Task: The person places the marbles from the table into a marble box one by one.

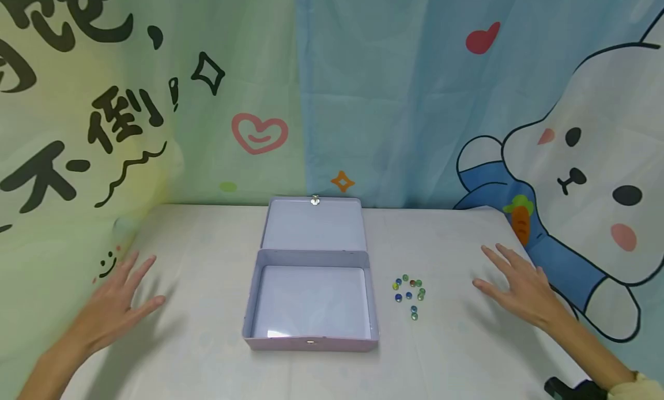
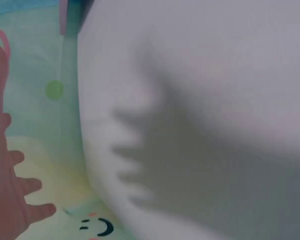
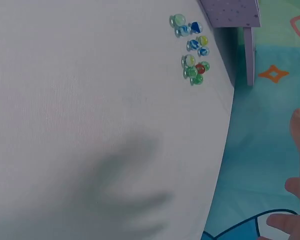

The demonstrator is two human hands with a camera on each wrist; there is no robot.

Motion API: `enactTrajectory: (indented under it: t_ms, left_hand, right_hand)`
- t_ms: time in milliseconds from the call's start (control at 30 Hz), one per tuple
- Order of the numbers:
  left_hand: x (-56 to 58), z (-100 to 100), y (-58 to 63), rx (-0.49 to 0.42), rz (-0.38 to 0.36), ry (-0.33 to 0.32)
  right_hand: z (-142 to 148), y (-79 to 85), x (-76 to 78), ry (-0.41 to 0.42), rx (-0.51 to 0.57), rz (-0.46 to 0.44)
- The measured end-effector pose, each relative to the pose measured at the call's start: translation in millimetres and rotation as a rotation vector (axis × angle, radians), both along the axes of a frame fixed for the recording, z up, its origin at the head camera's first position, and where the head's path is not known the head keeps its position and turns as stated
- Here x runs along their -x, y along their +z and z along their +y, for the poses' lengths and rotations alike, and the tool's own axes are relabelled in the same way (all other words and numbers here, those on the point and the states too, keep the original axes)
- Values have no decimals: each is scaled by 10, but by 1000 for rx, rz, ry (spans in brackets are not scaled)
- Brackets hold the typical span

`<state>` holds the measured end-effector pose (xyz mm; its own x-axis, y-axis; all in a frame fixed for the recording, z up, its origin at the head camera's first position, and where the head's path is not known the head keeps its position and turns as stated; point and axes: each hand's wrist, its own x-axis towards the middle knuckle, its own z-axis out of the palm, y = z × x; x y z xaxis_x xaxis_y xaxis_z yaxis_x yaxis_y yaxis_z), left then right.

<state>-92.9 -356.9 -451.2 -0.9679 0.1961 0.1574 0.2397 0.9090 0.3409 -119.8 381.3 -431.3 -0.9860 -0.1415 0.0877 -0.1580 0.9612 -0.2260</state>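
Observation:
My left hand (image 1: 116,308) hovers over the left side of the table, fingers spread and holding nothing. On the far right, my right hand (image 1: 524,287) is likewise spread above the tabletop, with its shadow below. Between them stands a pale purple box (image 1: 311,343), its hinged lid (image 1: 313,222) tipped back and nothing inside. Several glass marbles (image 1: 408,295) in green, blue, yellow and red lie loose on the white cloth, between the box and my right hand. In the right wrist view the marbles (image 3: 191,45) appear near the speckled box side (image 3: 232,12).
A white cloth covers the table (image 1: 207,365). Behind it hangs a printed curtain (image 1: 373,100) with hearts, lettering and a white cartoon animal (image 1: 586,158), reaching down to the table's back edge. A black object (image 1: 576,388) shows by my right sleeve (image 1: 635,387).

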Motion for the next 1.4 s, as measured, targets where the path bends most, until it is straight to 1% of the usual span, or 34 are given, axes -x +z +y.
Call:
enactTrajectory:
  t_ms: [67, 200, 267, 333, 400, 467, 633, 767, 933, 1100, 1200, 1333, 1400]
  left_hand:
    - [7, 56, -1, -53, -18, -16]
    - [4, 187, -12, -235, -107, -61]
    - [6, 257, -29, -322, -126, -93]
    - [8, 321, -48, -381, -131, -127]
    - [14, 376, -61, -417, -122, -156]
    - [15, 418, -70, -441, -129, -176]
    - [12, 485, -91, -479, -174, -201]
    - [29, 534, -143, -513, -206, -223]
    - [69, 634, -243, -618, -244, -281]
    - [116, 797, -314, -707, -281, -324]
    - [160, 939, -366, -770, -264, -349]
    - [208, 1173, -473, -895, -218, -375]
    - [212, 1273, -524, -946, -211, -377]
  right_hand:
    - [-48, 12, -11, 4, 29, -18]
    - [-147, 15, -39, 10, 116, -84]
    - [-199, 6, -54, 17, 161, -106]
    - [-250, -9, -67, 30, 192, -113]
    - [-293, -27, -83, 39, 209, -114]
    - [-325, -49, -94, 47, 217, -110]
    - [-362, -104, -118, 75, 237, -80]
    - [-382, -127, -122, 78, 246, -75]
    - [-431, -167, -96, 88, 259, -103]
    - [-499, -265, -68, 113, 268, -105]
    - [-549, -334, -52, 129, 269, -106]
    - [-628, -417, -35, 151, 286, -110]
    - [-683, -469, -26, 170, 306, -95]
